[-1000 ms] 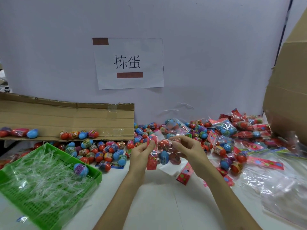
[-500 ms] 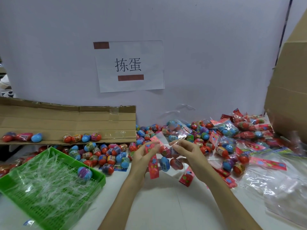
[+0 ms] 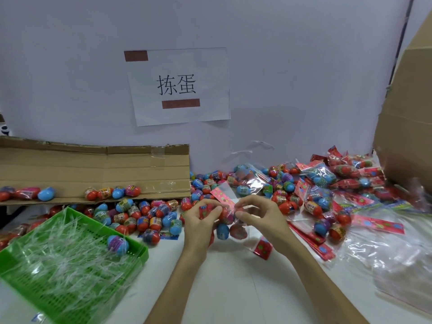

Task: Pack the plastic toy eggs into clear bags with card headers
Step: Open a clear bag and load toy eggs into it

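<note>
Over the middle of the white table, both my hands hold a clear bag with a few toy eggs in it, a blue one and red ones. My left hand pinches its left top corner near the red card header. My right hand pinches the right side of the bag's mouth. A pink dotted header strip sticks up behind my fingers. Loose red and blue eggs lie heaped to the left. Packed bags are piled at the right.
A green basket of clear plastic strips, with one egg in it, stands at the front left. A flattened cardboard flap carries a few eggs behind it. A large carton rises at the right. Empty clear bags lie front right.
Both hands have stayed on the bag and drawn closer together at its top. The header strip now stands up behind my fingers.
</note>
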`<control>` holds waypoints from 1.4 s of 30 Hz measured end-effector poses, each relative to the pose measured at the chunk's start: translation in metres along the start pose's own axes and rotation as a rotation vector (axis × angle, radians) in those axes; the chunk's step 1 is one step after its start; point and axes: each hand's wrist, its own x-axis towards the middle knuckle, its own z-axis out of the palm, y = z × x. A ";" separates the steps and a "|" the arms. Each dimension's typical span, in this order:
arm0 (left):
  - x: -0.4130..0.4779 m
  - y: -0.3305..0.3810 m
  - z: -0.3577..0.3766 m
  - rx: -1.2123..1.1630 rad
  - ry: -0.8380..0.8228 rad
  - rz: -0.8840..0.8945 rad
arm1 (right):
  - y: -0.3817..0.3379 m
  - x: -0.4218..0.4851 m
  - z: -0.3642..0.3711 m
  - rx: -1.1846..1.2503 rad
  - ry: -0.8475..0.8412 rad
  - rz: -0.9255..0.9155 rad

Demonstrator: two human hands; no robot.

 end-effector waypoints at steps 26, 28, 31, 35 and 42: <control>0.001 0.014 -0.009 0.348 -0.163 0.081 | -0.005 -0.007 0.006 -0.006 0.005 0.013; 0.000 0.016 -0.006 0.409 -0.115 0.174 | -0.006 -0.008 0.008 -0.005 0.033 -0.012; -0.001 0.016 -0.002 0.447 -0.047 0.266 | -0.009 -0.009 0.014 -0.031 0.090 -0.108; -0.003 0.015 0.001 0.437 -0.018 0.266 | -0.011 -0.008 0.015 -0.113 0.152 -0.217; -0.010 0.012 0.010 0.398 -0.061 0.238 | -0.008 -0.008 0.016 -0.086 0.078 -0.210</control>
